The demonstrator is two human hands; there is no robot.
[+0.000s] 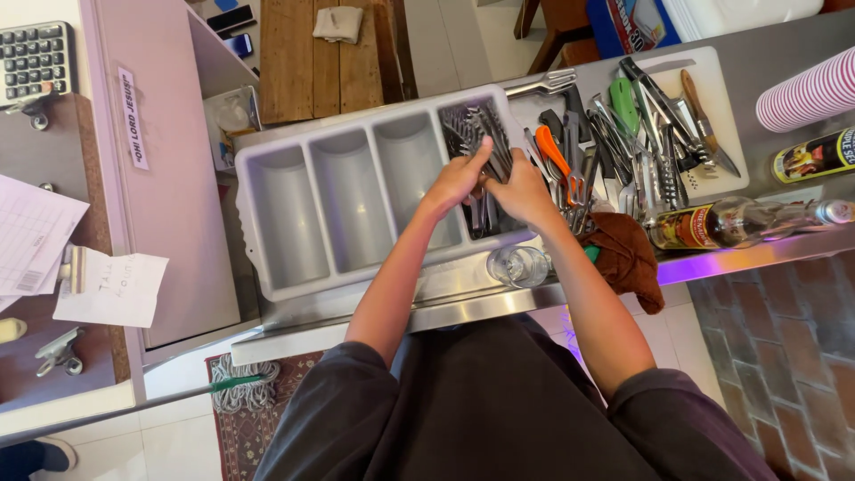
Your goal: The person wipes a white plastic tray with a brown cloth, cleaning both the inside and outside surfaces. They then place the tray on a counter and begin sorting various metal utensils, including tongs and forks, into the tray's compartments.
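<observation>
- Both hands are down in the rightmost compartment of the grey tray, close together and touching.
- The left hand is closed round a bundle of cutlery, thumb up along the handles.
- The right hand grips the same bundle from the other side, fingers curled over it.
- The cutlery stands and leans in that end compartment, handles and tines crowded; I cannot tell forks from knives in the bunch.
- My guess on handling: steel, stiff, heavy as a bunch and light one by one, smooth enough to slide through a loose grip. Best taken round the handles, clear of tines and blades.
- The other three compartments of the tray show only bare grey walls.
- The tray sits on a steel worktop, its long side along the front edge.
- Just in front of the hands, a clear glass lies near the worktop's edge.
- Beside it, to the right, a brown cloth hangs over the edge.
- Further right, a white board carries a heap of utensils, tongs and an orange-handled tool among them.
- Beyond that, a bottle lies on its side, near a stack of striped cups.
- On the far left, a calculator and papers.
</observation>
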